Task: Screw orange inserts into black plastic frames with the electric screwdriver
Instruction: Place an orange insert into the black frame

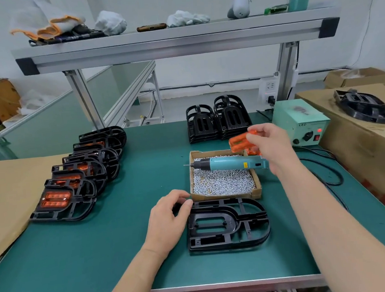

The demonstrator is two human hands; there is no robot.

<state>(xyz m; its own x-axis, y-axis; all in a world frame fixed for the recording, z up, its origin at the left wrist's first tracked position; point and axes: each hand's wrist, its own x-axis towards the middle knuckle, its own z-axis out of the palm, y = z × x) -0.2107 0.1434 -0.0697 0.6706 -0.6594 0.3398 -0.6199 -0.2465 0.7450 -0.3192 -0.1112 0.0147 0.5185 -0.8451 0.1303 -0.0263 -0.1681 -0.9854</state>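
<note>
An empty black plastic frame (228,223) lies flat on the green mat in front of me. My left hand (169,216) holds its upper left corner with curled fingers. My right hand (272,146) is raised above the table and pinches an orange insert (239,142). The teal electric screwdriver (229,163) lies across a cardboard tray of screws (223,183), its bit pointing left. More orange inserts (253,151) lie behind the tray, partly hidden by my right hand.
A row of several black frames with orange inserts (77,178) lies at the left. Two stacks of empty frames (218,118) stand at the back. A teal power box (302,122) sits at the right, with cables trailing. Cardboard boxes flank the table.
</note>
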